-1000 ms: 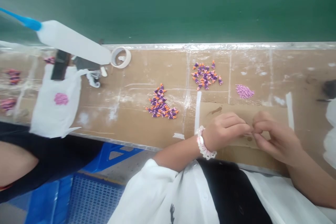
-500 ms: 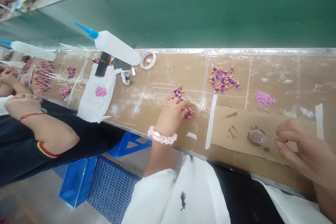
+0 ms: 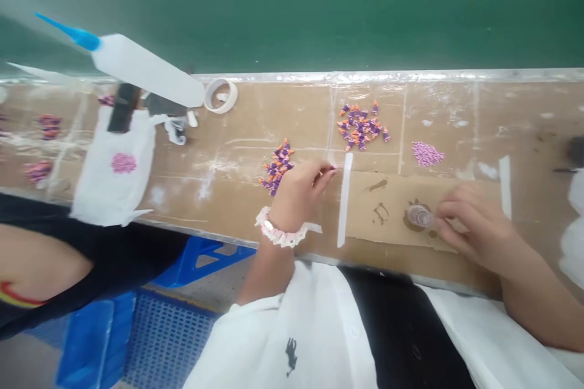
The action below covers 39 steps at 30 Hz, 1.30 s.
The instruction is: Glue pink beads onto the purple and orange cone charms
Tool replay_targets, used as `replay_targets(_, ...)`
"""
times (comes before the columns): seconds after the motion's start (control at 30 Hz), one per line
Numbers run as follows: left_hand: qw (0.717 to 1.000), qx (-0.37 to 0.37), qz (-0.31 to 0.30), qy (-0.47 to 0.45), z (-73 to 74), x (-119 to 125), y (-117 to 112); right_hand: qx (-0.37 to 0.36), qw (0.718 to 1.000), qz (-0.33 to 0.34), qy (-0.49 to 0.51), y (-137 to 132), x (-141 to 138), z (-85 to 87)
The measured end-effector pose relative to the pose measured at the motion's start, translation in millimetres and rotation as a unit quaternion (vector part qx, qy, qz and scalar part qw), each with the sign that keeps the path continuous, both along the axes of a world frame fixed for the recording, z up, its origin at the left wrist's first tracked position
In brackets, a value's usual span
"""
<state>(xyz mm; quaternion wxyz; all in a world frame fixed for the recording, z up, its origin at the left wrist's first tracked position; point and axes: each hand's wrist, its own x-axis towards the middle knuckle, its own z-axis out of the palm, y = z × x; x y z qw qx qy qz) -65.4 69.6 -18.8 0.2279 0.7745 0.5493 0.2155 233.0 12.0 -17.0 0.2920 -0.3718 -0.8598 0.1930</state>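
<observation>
My left hand [image 3: 301, 191], with a frilly band at the wrist, pinches a small pinkish-purple piece [image 3: 333, 168] between thumb and forefinger, left of a white tape strip [image 3: 345, 200]. Beside that hand lies a heap of small purple-and-orange pieces [image 3: 278, 165], partly behind the knuckles. My right hand [image 3: 477, 222] is closed in a pinch at the small clear cup [image 3: 418, 215]. Its fingertips hold a thin pointed tool, hardly visible now. The cup stands on a taped-down cardboard sheet [image 3: 360, 225], with dark wet stains around it.
Farther back lie another heap of purple-and-orange pieces [image 3: 362, 127] and a pile of tiny pink bits [image 3: 427, 154]. Leftward are a white bottle with a blue nozzle [image 3: 146, 70], a tape roll [image 3: 221, 96] and a white cloth [image 3: 114, 194]. A co-worker's arm [image 3: 41, 261] is at the left edge.
My left hand has come away from the near heap toward the tape strip, pinching a small piece. My right hand has moved in to the clear cup. The view has shifted rightward.
</observation>
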Motion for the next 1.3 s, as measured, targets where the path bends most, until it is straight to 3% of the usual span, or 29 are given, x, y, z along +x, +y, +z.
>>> replay_targets(0.1,0.989,-0.02,-0.065,-0.131,9.8,41.7,-2.4,0.028,0.993,0.013,-0.112,0.0,-3.1,1.0)
replay_targets(0.17,0.962,-0.08,-0.098,-0.241,8.0,68.7,-5.6,0.032,0.984,0.022,-0.175,-0.6,-4.7,1.8)
replay_targets(0.3,0.845,-0.283,-0.059,-0.451,-14.1,99.6,-11.7,0.029,0.973,0.04,-0.225,-3.5,-4.5,3.1)
replay_targets(0.37,0.786,-0.357,-0.026,-0.504,-25.7,102.6,-13.7,0.023,0.972,0.041,-0.228,-4.9,-3.4,3.2)
replay_targets(0.43,0.749,-0.397,-0.001,-0.531,-32.6,101.5,-15.3,0.016,0.971,0.044,-0.235,-5.8,-3.0,2.9)
replay_targets(0.83,0.696,-0.437,0.041,-0.569,-28.1,100.6,-21.4,-0.018,0.976,0.048,-0.214,-1.3,-2.4,6.0)
replay_targets(0.97,0.655,-0.462,0.089,-0.591,-28.3,101.0,-22.7,-0.04,0.991,0.005,-0.126,0.2,0.6,14.5)
replay_targets(1.13,0.579,-0.519,0.053,-0.627,-21.3,104.1,-26.4,-0.052,0.995,-0.07,0.039,-3.2,-5.0,10.2)
replay_targets(1.3,0.573,-0.554,0.035,-0.603,-14.9,105.0,-30.3,-0.015,0.991,-0.107,0.084,-7.5,-14.9,2.7)
